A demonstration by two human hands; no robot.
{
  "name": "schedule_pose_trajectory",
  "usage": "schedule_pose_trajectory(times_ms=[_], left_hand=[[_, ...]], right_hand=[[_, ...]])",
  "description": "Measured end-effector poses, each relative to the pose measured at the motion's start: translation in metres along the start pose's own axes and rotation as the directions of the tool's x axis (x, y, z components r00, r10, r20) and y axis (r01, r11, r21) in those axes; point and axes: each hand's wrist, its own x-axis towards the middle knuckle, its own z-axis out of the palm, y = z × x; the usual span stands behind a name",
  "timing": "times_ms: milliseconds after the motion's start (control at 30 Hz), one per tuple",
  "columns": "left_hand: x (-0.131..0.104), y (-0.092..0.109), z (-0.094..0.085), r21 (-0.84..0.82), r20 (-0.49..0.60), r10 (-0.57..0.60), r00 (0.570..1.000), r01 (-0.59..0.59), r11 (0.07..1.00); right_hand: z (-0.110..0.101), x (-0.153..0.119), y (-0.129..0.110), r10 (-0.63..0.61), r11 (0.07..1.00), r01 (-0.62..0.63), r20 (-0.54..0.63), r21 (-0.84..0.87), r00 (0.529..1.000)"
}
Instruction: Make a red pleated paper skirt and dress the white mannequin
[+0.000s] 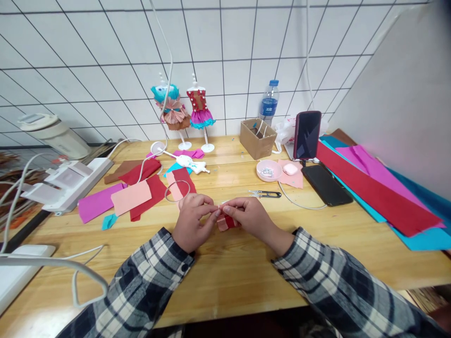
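My left hand [194, 221] and my right hand [254, 218] meet over the front middle of the table. Both have thumb and forefinger pinched together at the upper edge of a small red-and-pink piece, seemingly crepe paper [227, 222]. The rest of it hangs below my fingertips, and its top is partly hidden by them. Just behind the right hand lie black-handled thread snips [266, 194]. Beyond the left hand are a pink and red strip [179, 180] and a wire-like ring [168, 199]. A small bare white dress form [191, 163] lies on its side further back.
Two dressed miniature forms [201, 105] stand by the tiled wall. Coloured sheets lie left, with a long red strip [373, 188] at right. Behind are a cardboard box [258, 143], a bottle [269, 104], a pink bead dish [261, 174] and a phone [326, 184]. Cables cross the left side.
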Motion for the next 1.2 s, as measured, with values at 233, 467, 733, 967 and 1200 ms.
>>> schedule_pose_trajectory(times_ms=[233, 467, 733, 967, 1200], left_hand=[[0.0022, -0.0007, 0.0018, 0.009, 0.004, -0.083, 0.997, 0.083, 0.996], [0.0032, -0.0003, 0.0005, -0.08, 0.09, -0.101, 0.991, 0.108, 0.991], [0.0016, -0.0009, 0.0026, -0.088, 0.097, -0.123, 0.988, 0.131, 0.987], [0.0004, -0.0021, 0.0048, -0.092, 0.085, -0.119, 0.989, 0.127, 0.988], [0.0018, -0.0013, 0.0042, -0.093, 0.054, -0.134, 0.989, 0.139, 0.986]], right_hand=[[0.0015, -0.0024, 0.0011, -0.316, 0.922, 0.296, -0.045, -0.248, 0.948], [-0.0029, -0.003, 0.0032, -0.549, 0.716, 0.486, 0.026, -0.501, 0.836], [-0.0053, -0.0034, 0.0039, -0.603, 0.605, 0.505, 0.06, -0.615, 0.796], [-0.0065, -0.0018, 0.0053, -0.598, 0.599, 0.492, 0.055, -0.631, 0.799], [-0.0062, -0.004, 0.0027, -0.608, 0.583, 0.51, 0.078, -0.632, 0.79]])
